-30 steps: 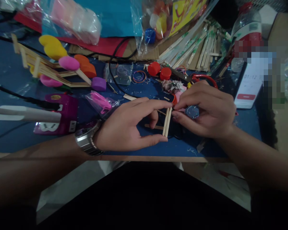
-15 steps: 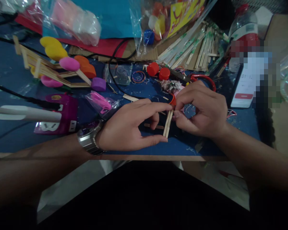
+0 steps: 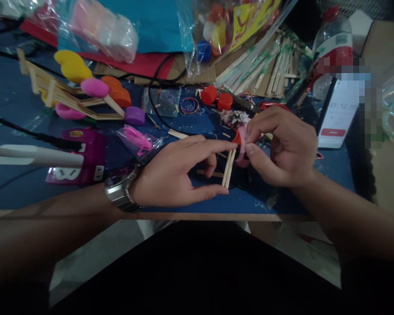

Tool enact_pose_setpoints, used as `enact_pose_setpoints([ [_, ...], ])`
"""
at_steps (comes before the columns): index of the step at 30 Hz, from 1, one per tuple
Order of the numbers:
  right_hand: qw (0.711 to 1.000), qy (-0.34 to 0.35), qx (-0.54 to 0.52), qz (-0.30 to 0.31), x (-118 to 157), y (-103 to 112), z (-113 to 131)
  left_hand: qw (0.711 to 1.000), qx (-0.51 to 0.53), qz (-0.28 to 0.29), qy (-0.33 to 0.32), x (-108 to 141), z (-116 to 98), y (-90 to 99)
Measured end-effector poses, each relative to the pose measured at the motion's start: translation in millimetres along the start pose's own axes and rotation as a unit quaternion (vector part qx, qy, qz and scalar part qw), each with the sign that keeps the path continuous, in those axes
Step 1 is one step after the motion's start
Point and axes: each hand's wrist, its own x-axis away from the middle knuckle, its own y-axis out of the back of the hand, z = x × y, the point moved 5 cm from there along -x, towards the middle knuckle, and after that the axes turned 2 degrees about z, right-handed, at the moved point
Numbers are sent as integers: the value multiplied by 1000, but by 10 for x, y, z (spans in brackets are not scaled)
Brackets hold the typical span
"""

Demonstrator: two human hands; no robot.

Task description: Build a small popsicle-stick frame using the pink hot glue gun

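Note:
Between the thumb and forefinger of my left hand (image 3: 174,175) a short pair of wooden sticks (image 3: 229,168) is gripped by its two ends, tilted slightly. My right hand (image 3: 282,146) is just right of the sticks, apart from them, thumb and forefinger pinched together; whatever they hold, if anything, is too small to make out. Beneath those fingertips lies a pink ring-shaped thing (image 3: 242,158), partly hidden. An orange curved piece (image 3: 237,136) touches the area by my left fingertip. Another flat stick (image 3: 210,173) lies on the table under my left hand.
A stick frame with coloured foam shapes (image 3: 75,94) stands at the left, behind a purple power strip (image 3: 93,153). Red bottle caps (image 3: 224,101) and red-handled pliers (image 3: 272,105) lie beyond my hands. Loose sticks (image 3: 259,65) are piled behind. A phone (image 3: 338,113) leans at the right.
My right hand has moved a little to the right, away from the sticks, uncovering the pink ring-shaped thing. My left hand keeps its grip nearly in place.

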Motion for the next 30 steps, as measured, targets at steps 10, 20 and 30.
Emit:
enact_pose_setpoints([
  [10,998,7,16,54,30,-29,68,1000,1,-9,-12,26,18,-18],
  [20,997,27,42,56,15,-64,79,1000,-7,-5,-13,18,4,-16],
  [30,998,17,32,46,5,16,57,1000,-6,-1,-5,22,8,-3],
])
